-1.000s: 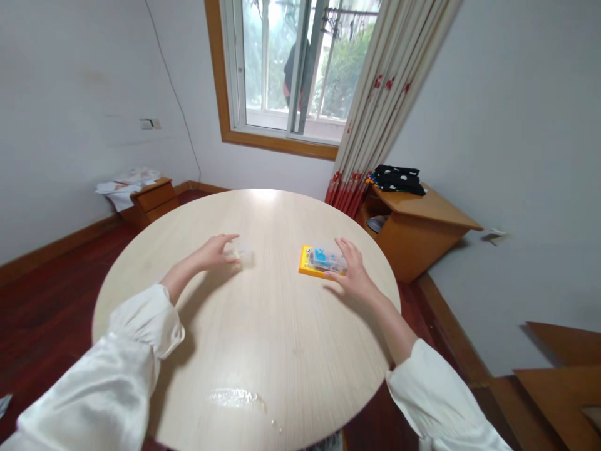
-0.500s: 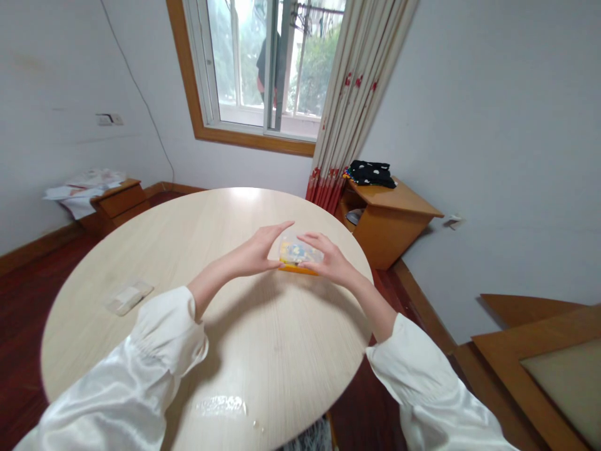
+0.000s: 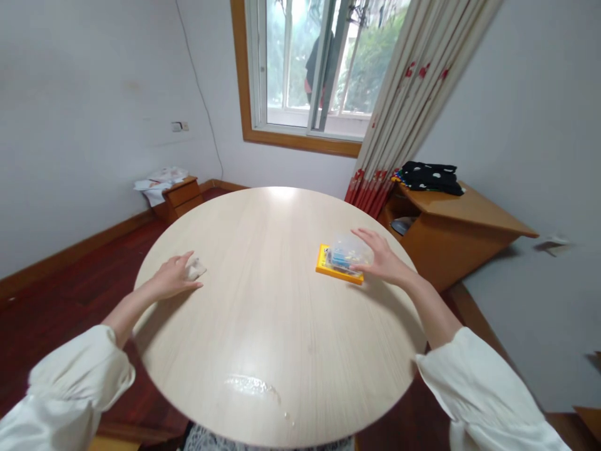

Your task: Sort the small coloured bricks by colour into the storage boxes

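My left hand [image 3: 173,277] is at the left side of the round table, over a small folded pale cloth [image 3: 196,269]. Its thumb and fingers are apart on either side of the cloth, part of which is hidden under the palm. On the right, my right hand [image 3: 382,258] is open around the side of a clear plastic container [image 3: 346,250] with something blue in it. Whether the fingertips touch the container is hard to see. Beneath the container lies a flat yellow box [image 3: 335,272].
A wet patch [image 3: 252,383] with droplets lies near the front edge of the round table [image 3: 263,300]. Beyond it are a wooden cabinet [image 3: 469,213] with black dotted fabric [image 3: 432,177], a curtain [image 3: 413,94], and a low drawer unit [image 3: 184,199] with papers. A person [image 3: 319,62] shows through the window.
My left hand has left the yellow box and container and reached to the cloth at the left. My right hand stays by the container. The view has turned left.
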Demonstrator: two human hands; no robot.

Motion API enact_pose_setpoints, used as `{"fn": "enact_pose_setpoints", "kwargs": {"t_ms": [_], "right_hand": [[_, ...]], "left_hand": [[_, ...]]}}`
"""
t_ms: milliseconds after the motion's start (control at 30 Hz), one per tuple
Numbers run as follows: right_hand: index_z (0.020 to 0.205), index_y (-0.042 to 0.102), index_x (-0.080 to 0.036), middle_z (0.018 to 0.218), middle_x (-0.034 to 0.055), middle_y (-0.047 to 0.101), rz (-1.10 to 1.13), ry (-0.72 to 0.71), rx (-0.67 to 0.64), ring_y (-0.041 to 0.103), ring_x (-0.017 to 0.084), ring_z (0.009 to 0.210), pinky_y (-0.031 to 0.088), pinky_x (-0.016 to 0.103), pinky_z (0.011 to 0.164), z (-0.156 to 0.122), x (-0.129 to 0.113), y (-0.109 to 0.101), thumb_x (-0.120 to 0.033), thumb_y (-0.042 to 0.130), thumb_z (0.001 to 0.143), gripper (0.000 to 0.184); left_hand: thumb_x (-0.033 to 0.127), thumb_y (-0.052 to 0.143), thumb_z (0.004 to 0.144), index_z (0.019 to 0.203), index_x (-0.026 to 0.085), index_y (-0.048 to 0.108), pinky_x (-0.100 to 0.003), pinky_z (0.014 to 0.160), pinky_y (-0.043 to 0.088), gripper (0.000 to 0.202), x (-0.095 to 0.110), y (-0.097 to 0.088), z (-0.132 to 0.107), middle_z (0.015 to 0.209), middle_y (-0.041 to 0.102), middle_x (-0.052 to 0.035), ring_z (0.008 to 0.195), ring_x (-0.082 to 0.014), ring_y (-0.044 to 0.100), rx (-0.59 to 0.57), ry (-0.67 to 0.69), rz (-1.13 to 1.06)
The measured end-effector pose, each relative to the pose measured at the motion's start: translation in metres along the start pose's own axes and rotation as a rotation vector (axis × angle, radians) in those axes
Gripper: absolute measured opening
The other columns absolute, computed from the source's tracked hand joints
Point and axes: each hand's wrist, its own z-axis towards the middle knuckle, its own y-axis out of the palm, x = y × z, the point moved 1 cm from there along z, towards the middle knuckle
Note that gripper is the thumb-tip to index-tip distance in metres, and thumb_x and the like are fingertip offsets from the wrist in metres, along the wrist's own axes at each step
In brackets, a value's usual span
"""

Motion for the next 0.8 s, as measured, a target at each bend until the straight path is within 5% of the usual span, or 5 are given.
{"fn": "enact_pose_setpoints", "kwargs": {"t_ms": [100,200,467,633,800], "right_hand": [[0.138,0.041,-0.027,0.139,0.0135,0.044,0.001,-0.029,0.049,0.038,0.033,0.132,0.03,0.059,0.109,-0.002,-0.016,0.0,-0.043,0.072,0.072,0.075],[0.135,0.044,-0.028,0.134,0.0122,0.049,0.057,-0.059,0.043,0.043,0.03,0.129,0.033,0.057,0.107,-0.006,-0.043,0.007,-0.039,0.065,0.08,0.06],[0.14,0.037,-0.028,0.142,0.0122,0.043,0.139,-0.253,-0.154,0.039,0.025,0.133,0.035,0.051,0.108,-0.004,-0.121,0.036,-0.034,0.06,0.086,0.059],[0.135,0.046,-0.027,0.126,0.0099,0.055,0.229,-0.243,-0.159,0.052,0.021,0.119,0.043,0.043,0.101,-0.006,-0.114,0.024,-0.027,0.061,0.086,0.051],[0.13,0.052,-0.026,0.127,0.0095,0.057,0.141,-0.076,0.046,0.05,0.024,0.121,0.035,0.05,0.105,-0.008,-0.075,-0.005,-0.025,0.061,0.085,0.046]], "left_hand": [[0.049,0.057,0.067,0.127,0.006,0.048,-0.042,0.1,0.039,0.074,0.0,0.004,0.0,0.127,0.056,-0.0229,0.118,-0.0356,0.052,-0.02,-0.021,-0.087],[0.05,0.055,0.067,0.128,0.006,0.046,-0.042,0.096,0.042,0.075,0.025,0.0,0.001,0.123,0.059,-0.0209,0.111,-0.0334,0.058,-0.014,0.031,-0.264],[0.042,0.07,0.07,0.141,0.022,0.028,-0.041,0.091,0.048,0.086,0.175,-0.008,-0.005,0.119,0.059,-0.0138,0.098,-0.0231,0.063,-0.042,0.676,-0.648],[0.041,0.071,0.074,0.14,0.026,0.031,-0.042,0.098,0.045,0.079,0.229,-0.011,-0.003,0.126,0.055,-0.0124,0.113,-0.0236,0.056,0.023,0.916,-0.734],[0.041,0.061,0.082,0.137,0.022,0.036,-0.046,0.103,0.041,0.063,0.236,-0.004,-0.005,0.136,0.046,-0.0153,0.117,-0.0246,0.053,0.125,0.851,-0.758]]}}
